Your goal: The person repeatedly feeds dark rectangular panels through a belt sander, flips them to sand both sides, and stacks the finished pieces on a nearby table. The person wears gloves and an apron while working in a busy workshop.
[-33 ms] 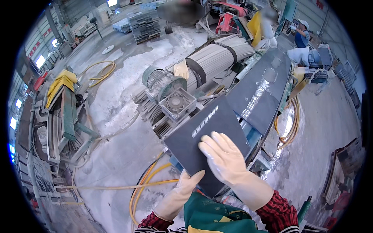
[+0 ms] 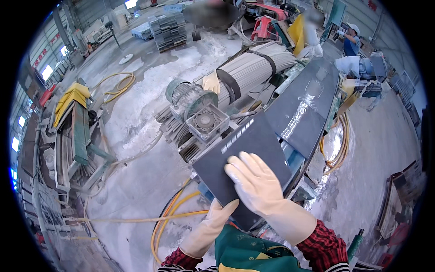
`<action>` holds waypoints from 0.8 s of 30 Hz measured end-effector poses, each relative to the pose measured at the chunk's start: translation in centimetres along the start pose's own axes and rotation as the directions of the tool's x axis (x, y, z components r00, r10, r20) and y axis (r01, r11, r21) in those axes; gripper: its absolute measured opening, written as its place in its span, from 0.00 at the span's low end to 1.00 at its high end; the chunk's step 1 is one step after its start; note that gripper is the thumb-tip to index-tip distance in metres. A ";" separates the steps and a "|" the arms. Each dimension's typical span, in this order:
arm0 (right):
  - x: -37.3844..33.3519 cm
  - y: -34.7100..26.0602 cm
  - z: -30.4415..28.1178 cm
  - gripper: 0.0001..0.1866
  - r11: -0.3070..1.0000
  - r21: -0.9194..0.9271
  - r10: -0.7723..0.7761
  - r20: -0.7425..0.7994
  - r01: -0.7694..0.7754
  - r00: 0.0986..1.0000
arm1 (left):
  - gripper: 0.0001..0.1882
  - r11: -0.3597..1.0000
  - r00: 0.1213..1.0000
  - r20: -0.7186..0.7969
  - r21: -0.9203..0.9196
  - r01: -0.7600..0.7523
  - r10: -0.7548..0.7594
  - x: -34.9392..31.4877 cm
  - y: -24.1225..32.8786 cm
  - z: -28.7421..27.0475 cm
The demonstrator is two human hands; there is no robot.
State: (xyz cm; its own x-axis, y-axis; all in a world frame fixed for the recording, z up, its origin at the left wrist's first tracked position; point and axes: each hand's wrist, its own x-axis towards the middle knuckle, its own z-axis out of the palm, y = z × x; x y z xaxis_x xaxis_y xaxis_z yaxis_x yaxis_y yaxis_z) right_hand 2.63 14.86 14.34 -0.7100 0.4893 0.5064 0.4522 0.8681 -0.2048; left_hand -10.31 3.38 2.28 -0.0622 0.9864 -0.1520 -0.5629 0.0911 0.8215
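Observation:
A dark grey stone slab (image 2: 267, 145) with a smooth face lies tilted in front of me, over the near end of the machine. My left hand (image 2: 210, 229), in a cream rubber glove, grips its lower left edge; the thumb rests on top and the other fingers are hidden. Flat on the slab's face lies my right hand (image 2: 256, 186), gloved alike, its fingers stretched out and nearly together. Just beyond, a second dark, wet slab (image 2: 306, 106) lies along the machine bed. A grey motor with a gearbox (image 2: 206, 120) stands left of the held slab.
A loose cream glove (image 2: 211, 82) lies beside the motor, near a strapped bundle of pale strips (image 2: 253, 65). Yellow hoses (image 2: 179, 215) cross the floor at lower left. At left stands a green frame (image 2: 80, 131) with yellow cloth. A person (image 2: 352, 41) works at far right.
My right hand has slid slightly left and up across the slab's face. My left hand holds the same place at the edge.

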 end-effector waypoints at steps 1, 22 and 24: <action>1.3 -0.7 0.3 0.25 1.000 0.002 -0.031 0.004 0.031 0.999 | 0.26 0.999 1.000 0.011 0.048 0.003 -0.003 0.0 0.6 0.1; 5.1 14.8 -0.5 0.22 0.873 -0.486 -0.015 -0.133 -0.052 0.991 | 0.18 0.949 0.984 -0.055 0.278 -0.151 0.172 -0.5 0.1 -1.7; 3.9 16.3 -0.3 0.21 0.815 -0.554 0.121 -0.124 -0.170 0.985 | 0.19 0.957 0.986 -0.040 0.249 -0.146 0.161 -0.6 0.8 -1.2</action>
State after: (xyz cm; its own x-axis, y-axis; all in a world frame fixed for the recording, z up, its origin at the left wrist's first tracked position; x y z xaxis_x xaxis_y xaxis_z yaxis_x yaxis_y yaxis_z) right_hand 7.43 30.86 13.22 -0.5776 0.5765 0.5780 0.7882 0.5781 0.2111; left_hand -11.72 2.73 2.38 -0.1855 0.9818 -0.0397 -0.3247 -0.0231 0.9455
